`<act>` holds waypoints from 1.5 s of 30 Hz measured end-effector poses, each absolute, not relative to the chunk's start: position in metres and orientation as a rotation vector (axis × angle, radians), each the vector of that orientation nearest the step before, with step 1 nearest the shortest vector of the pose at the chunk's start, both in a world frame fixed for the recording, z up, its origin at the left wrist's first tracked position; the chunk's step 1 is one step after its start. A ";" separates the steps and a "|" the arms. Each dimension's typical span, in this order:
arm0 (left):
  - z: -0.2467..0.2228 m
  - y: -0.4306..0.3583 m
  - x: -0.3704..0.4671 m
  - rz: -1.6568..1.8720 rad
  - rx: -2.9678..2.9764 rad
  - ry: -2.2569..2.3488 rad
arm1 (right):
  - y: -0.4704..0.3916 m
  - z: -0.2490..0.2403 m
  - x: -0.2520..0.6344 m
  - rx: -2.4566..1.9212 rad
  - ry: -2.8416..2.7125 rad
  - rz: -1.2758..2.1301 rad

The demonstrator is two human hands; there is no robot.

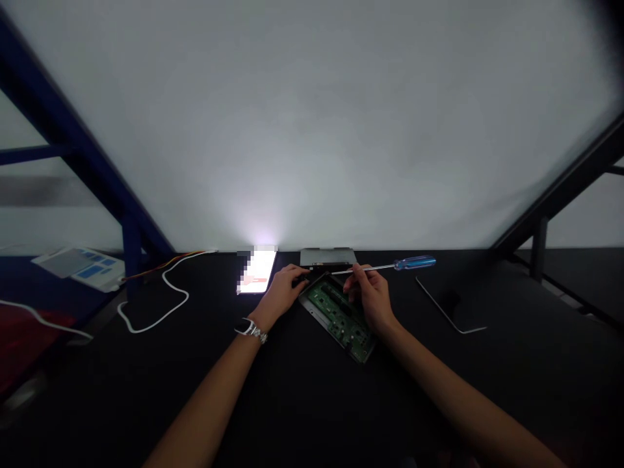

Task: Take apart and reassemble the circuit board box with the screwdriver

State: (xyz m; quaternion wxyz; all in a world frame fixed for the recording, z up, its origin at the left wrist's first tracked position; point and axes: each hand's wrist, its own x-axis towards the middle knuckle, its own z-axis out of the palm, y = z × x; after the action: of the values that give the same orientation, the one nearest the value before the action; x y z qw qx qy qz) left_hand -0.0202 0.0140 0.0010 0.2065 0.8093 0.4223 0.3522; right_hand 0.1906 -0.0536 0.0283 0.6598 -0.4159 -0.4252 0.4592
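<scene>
A slender metal screwdriver with a translucent blue handle (413, 262) is pinched by its shaft between the thumb and fingers of the right hand (371, 294), probably so that the tip can be guided finely; the handle is left projecting to the right. The tip is held near the far end of a green printed circuit board (329, 305) seated in a shallow metal tray (318, 317); whether contact is made cannot be told. The tray is laid slantwise on the black tabletop (283, 403) between both forearms, presumably for easy reach. The left hand (283, 289) is placed with fingers curled at the tray's far left corner, seemingly as a steady; whether anything is pinched there cannot be told. Beyond, a flat grey metal panel (327, 256) is set.
</scene>
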 end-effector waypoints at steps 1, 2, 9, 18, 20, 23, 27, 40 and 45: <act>0.001 0.015 -0.019 0.974 2.271 1.176 | -0.053 0.028 0.191 -0.948 -0.970 1.037; 0.001 0.015 -0.018 0.964 2.287 1.177 | -0.053 0.028 0.191 -0.956 -0.976 1.039; -0.004 0.022 -0.016 1.014 2.371 1.169 | -0.051 0.030 0.195 -0.991 -1.002 1.084; -0.001 0.017 -0.018 1.094 2.278 1.135 | -0.051 0.028 0.212 -1.193 -1.313 1.017; 0.006 0.009 -0.017 1.116 2.258 1.137 | -0.051 0.030 0.221 -1.277 -1.435 0.888; 0.012 -0.004 -0.013 1.062 2.256 1.183 | -0.051 0.032 0.237 -1.398 -1.645 0.623; 0.013 -0.016 -0.004 0.913 2.279 1.202 | -0.054 0.032 0.258 -1.610 -1.904 0.509; 0.021 0.009 0.003 0.802 2.424 1.161 | -0.060 0.027 0.265 -1.861 -2.091 0.426; 0.015 0.013 0.004 0.871 2.381 1.153 | -0.060 0.028 0.263 -1.859 -2.069 0.415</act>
State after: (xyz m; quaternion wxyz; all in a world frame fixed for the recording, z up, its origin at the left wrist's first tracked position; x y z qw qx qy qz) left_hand 0.0038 0.0126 0.0154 0.1772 0.8413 0.4075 0.3076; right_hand 0.2627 -0.0595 0.0281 0.1638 -0.6522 -0.7257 0.1454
